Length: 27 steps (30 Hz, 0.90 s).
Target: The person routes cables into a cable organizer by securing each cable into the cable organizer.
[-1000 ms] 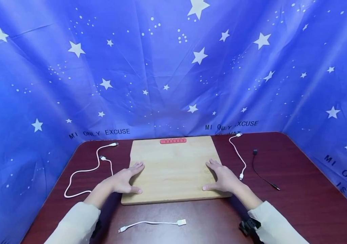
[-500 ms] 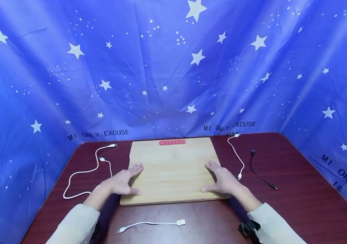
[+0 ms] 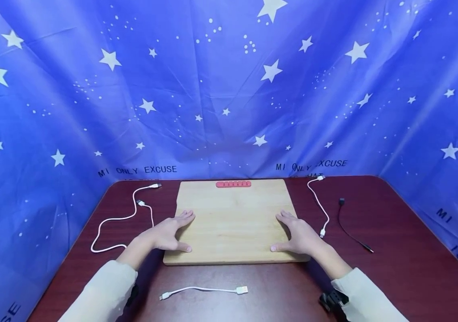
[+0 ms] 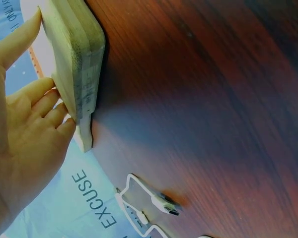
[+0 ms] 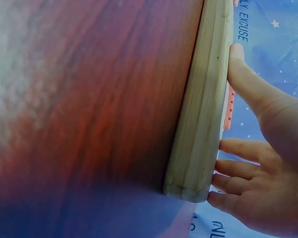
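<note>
Left grip (image 3: 167,234), right grip (image 3: 302,235), touching round-cornered wooden board (image 3: 234,228)

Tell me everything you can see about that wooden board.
The wooden board looks pale and faintly grained, thick and roughly rectangular, with rounded near corners and banded edges. It lies flat on the dark red table, a red strip atop its far edge. The left hand and right hand touch its top toward either side.

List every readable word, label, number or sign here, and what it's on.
"MI ONLY EXCUSE": blue curtain, back left.
"MI ONLY XCUSE": curtain, back right, folded.
"MI ONL", "IS TH": curtain, right side, cut off by the frame.
"SE": curtain, lower left.
Wrist views: "EXCUSE", curtain.
Lines under both back texts: partly hidden, not fully readable.
Wooden board: no legible text.
</note>
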Tool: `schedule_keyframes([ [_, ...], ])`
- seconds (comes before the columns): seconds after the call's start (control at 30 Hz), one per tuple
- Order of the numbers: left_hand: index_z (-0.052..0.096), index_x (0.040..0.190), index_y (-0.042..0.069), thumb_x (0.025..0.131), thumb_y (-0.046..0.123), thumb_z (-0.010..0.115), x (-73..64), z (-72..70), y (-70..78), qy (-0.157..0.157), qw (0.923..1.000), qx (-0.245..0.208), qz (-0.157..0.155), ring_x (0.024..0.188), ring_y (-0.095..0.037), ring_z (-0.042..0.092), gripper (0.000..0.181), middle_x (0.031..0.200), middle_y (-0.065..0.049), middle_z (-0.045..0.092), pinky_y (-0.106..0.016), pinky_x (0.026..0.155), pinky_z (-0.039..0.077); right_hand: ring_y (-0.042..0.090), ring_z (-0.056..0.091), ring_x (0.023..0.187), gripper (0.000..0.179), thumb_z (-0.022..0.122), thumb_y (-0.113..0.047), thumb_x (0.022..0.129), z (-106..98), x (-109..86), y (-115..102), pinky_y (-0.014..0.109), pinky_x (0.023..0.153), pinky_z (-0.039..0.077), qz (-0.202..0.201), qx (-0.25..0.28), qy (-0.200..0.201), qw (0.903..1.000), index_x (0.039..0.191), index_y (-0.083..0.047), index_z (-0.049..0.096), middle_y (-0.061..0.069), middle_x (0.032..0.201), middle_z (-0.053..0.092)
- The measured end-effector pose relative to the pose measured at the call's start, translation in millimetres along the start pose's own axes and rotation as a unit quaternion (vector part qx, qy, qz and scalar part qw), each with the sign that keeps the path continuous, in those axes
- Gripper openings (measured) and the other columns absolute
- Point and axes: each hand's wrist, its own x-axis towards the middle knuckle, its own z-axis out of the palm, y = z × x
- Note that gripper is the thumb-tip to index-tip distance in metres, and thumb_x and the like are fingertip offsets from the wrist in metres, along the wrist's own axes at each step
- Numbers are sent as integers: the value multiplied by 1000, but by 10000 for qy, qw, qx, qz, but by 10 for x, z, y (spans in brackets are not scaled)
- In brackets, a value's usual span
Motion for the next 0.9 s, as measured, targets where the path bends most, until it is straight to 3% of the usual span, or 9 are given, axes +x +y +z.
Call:
schedule_keyframes([
  [0.17, 36, 143, -9, 73, 38, 80, 29, -22, -21, 55, 9999, 71, 76, 143, -47, 25, 94, 152, -29, 31, -58, 117, 24, 47, 45, 131, 94, 85, -45, 63, 8, 9, 16, 56, 106, 41, -14, 99, 116, 9999, 131, 9, 52, 34, 139, 48],
  [0.4, 35, 145, -5, 73, 39, 79, 13, 23, -58, 65, 10000, -32, -54, 145, -42, 23, 95, 155, -25, 29, -56, 119, 23, 47, 44, 132, 90, 84, -45, 65, 43, -23, -4, 56, 108, 39, 85, 160, 115, 9998, 130, 9, 53, 33, 138, 49],
  [0.9, 47, 138, -3, 72, 34, 80, -33, 67, -51, 726, 9971, 133, 184, 139, -41, 37, 83, 148, -26, 40, -56, 114, 33, 47, 38, 136, 75, 78, -34, 78, 72, -78, -123, 57, 113, 34, 16, 327, -38, 9995, 132, 10, 50, 29, 143, 46],
])
